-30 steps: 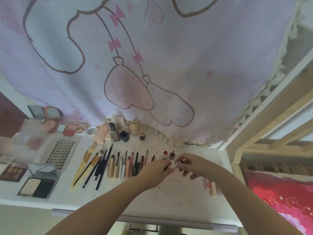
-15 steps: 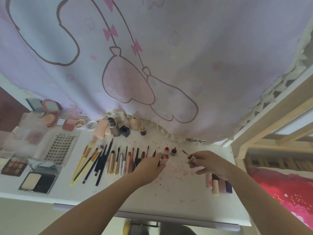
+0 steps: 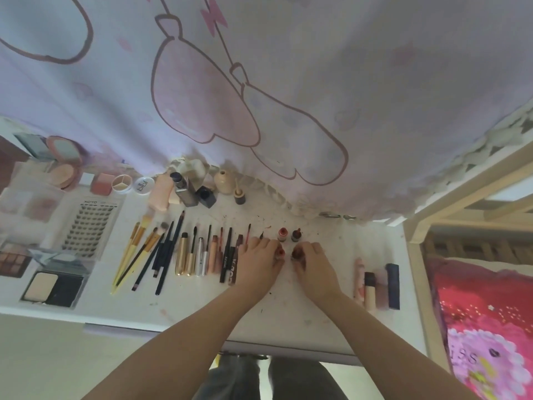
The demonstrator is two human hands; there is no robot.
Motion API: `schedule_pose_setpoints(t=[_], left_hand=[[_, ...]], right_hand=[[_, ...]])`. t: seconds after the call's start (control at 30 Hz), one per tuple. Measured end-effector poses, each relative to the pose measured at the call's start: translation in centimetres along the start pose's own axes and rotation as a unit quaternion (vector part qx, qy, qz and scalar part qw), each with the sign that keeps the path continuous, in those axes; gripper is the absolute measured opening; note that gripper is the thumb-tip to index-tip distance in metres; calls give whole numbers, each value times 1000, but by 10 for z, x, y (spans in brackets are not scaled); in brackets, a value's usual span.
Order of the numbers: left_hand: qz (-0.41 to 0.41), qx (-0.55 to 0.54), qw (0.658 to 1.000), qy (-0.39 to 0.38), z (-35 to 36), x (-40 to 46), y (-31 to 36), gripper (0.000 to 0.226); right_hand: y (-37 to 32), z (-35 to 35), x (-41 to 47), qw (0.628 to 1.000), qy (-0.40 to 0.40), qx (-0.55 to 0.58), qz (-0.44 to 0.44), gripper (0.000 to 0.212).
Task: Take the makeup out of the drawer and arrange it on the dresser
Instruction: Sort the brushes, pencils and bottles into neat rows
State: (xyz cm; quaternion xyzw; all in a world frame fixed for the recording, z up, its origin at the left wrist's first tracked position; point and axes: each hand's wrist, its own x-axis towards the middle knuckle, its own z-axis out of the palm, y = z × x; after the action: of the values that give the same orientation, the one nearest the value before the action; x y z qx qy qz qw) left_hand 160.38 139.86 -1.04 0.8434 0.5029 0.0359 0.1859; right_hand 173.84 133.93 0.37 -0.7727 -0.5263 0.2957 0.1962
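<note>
On the white dresser top (image 3: 288,307) my left hand (image 3: 258,262) pinches a small red-capped tube (image 3: 280,253). Right beside it my right hand (image 3: 313,265) pinches a small dark red tube (image 3: 296,253). Just behind them stand a little red bottle (image 3: 283,235) and a little dark bottle (image 3: 296,235). A row of brushes, pencils and mascaras (image 3: 178,252) lies to the left of my left hand. Lipsticks (image 3: 377,282) lie side by side at the right.
Palettes (image 3: 53,287), a lash tray (image 3: 86,226), compacts (image 3: 65,160) and small bottles (image 3: 184,189) fill the left and back of the dresser. A pink printed curtain (image 3: 259,96) hangs behind. A wooden bed frame (image 3: 418,255) and red bedding (image 3: 484,327) stand at the right.
My hands came apart, then came close together again lower on the dresser top, each with a small tube. The camera tilted downward.
</note>
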Motion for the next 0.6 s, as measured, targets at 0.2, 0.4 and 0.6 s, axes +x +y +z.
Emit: schedule_pose_setpoints(t=[0.2,0.4,0.6], left_hand=[[-12,-2,1000,-1,-6,-2,5,38],[80,-4,993,91,-32,-33,7,41],[205,-36,978,0,-8,-25,91,24]], right_hand=[[3,-13,-1,999,-38,10,15,37],[48,-84,10,996,-17,-67,64,22],[71,-104,23,946,-125,-275,119,34]])
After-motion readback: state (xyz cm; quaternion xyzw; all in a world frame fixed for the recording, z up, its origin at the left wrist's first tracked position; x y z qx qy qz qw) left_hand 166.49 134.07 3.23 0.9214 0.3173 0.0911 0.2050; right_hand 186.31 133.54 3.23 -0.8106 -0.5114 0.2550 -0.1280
